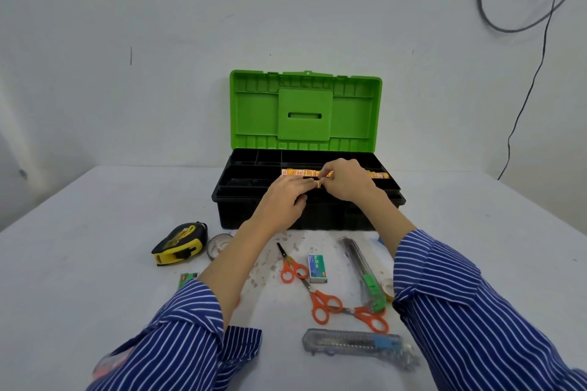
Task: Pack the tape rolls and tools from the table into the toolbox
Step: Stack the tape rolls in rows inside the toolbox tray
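Observation:
A black toolbox (228,200) with its green lid (254,111) raised stands at the table's middle. A row of small orange-and-white rolls (298,172) lies in its top tray. Over the tray's front, my left hand (282,200) and my right hand (344,179) meet and pinch one small orange roll (318,183) between their fingertips. On the table in front lie a yellow-black tape measure (179,243), a clear tape roll (218,244), orange scissors (290,265), another pair (320,298), a third pair (370,316) and two utility knives (362,267) (349,341).
A green-white staple box (317,267) lies between the scissors; another small green box (187,278) peeks out by my left sleeve. A tape roll (388,287) sits half hidden by my right sleeve. An orange object (108,365) lies at the lower left. Cables (536,67) hang down the right wall.

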